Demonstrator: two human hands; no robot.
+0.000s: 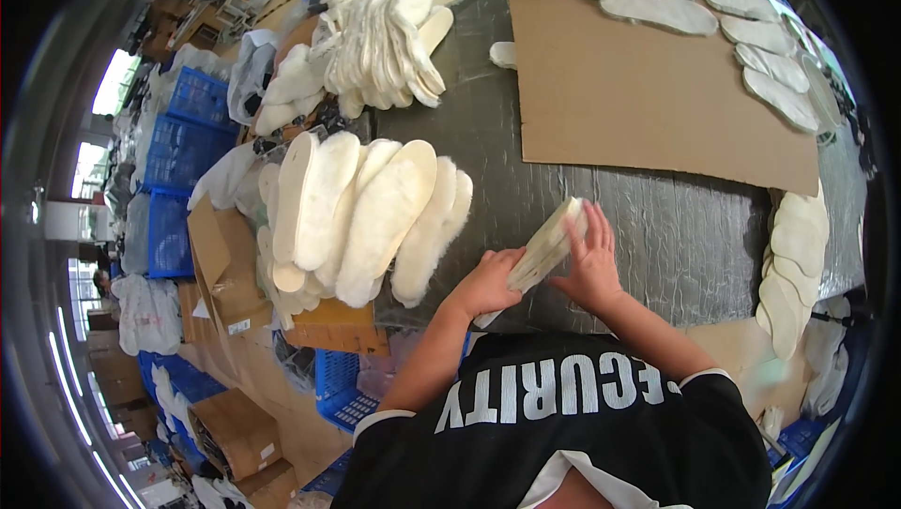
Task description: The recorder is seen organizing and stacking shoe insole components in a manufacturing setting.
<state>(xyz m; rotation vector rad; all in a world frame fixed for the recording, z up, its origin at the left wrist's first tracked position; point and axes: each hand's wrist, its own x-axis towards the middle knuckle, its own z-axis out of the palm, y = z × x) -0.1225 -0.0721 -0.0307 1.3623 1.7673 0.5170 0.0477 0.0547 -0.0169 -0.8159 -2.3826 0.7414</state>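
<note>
A thin stack of cream insoles (544, 251) stands tilted on its edge over the dark table, close to my body. My left hand (490, 282) is closed round its near end. Against its right side rests my right hand (593, 260), fingers stretched and spread, thumb pointing toward the stack. To the left lie fluffy white insoles (387, 213) in overlapping rows, some with fleece side up. Beyond them, another heap of insoles (389, 40) is piled up.
A brown cardboard sheet (648, 87) covers the table's far right, with single insoles (657, 14) along its edges. More insoles (790, 265) overlap at the right table edge. Blue crates (188, 148), an opened carton (225, 260) and a blue basket (343, 387) stand left.
</note>
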